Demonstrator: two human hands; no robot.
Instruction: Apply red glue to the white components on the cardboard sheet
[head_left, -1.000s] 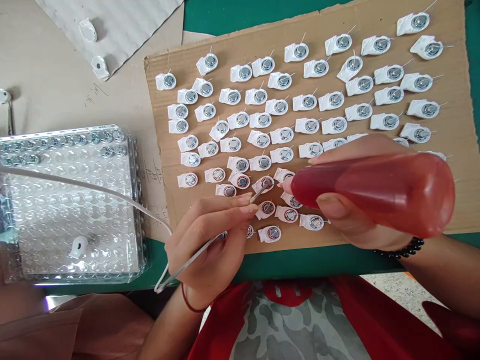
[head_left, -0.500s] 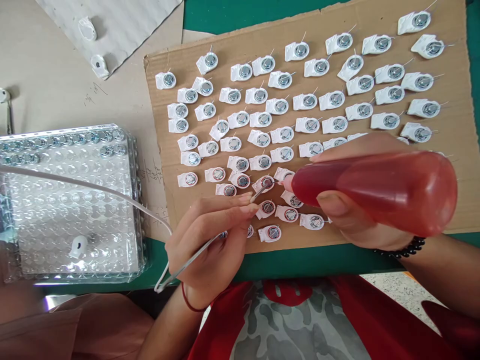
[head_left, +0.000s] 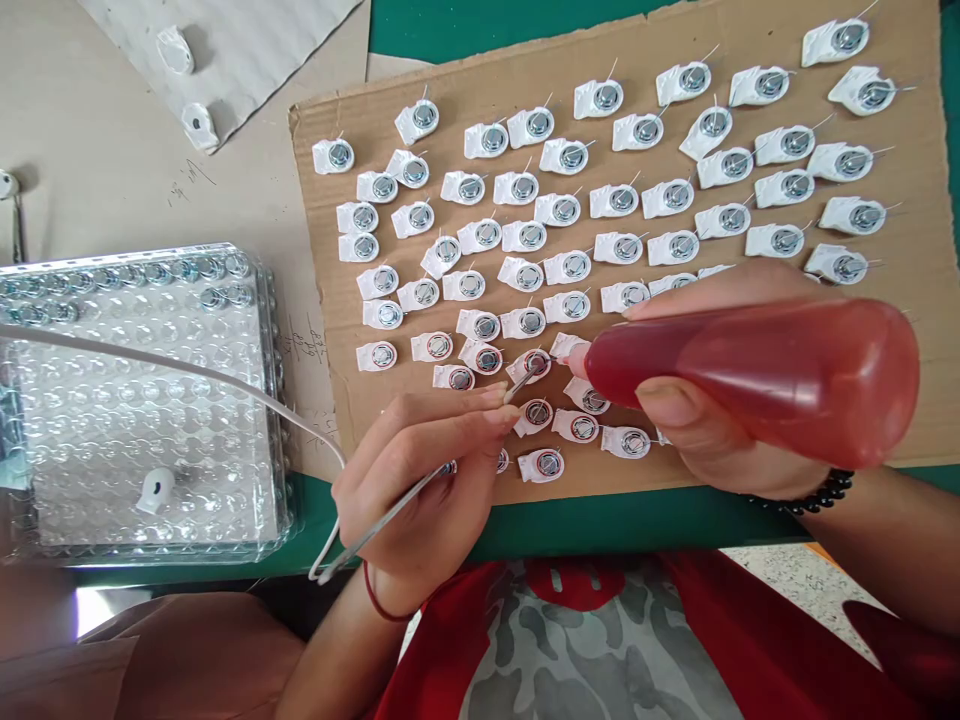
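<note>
My left hand [head_left: 427, 470] is closed around a thin metal tool [head_left: 397, 508], held like a pen. Its tip rests on the round metal disc of a small white part [head_left: 519, 368], which looks like an earbud shell. My right hand [head_left: 712, 455] grips a red, translucent squeeze bottle [head_left: 787, 375] tipped on its side. The bottle's narrow nozzle points left, close to the rim of that same disc; whether it touches I cannot tell. Many similar parts lie in loose rows on a cardboard sheet [head_left: 510, 75], some hidden under my hands.
A clear plastic tray [head_left: 150, 400] with round pockets stands at the left, metal discs in its upper rows and a white shell [head_left: 156, 490] on it. A white cable [head_left: 187, 370] crosses over it. Brown clothing [head_left: 210, 650] of another person shows at lower left.
The view has shifted very slightly. Both hands keep their holds, with the tool tip and the nozzle staying at the same part.
</note>
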